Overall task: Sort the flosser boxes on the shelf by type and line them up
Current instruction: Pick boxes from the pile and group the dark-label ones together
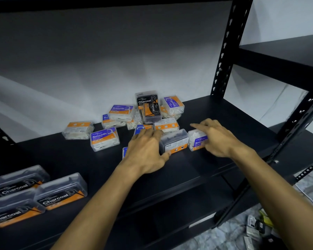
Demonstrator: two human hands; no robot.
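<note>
- Head view: left hand [146, 150] clamped on dark clear-plastic charcoal flosser box [173, 141], mid black metal shelf [188, 170].
- Right hand [218, 138] beside it, fingers loosely wrapped around purple-labelled Smooth box [195, 139].
- Three Charcoal boxes [61, 191] lined up far left of it.

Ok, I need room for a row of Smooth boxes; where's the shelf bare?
Bare shelf runs along the front edge, between the three Charcoal boxes at the left and the hands. The right end past the right hand is free too. The pile against the back wall is crowded.
</note>
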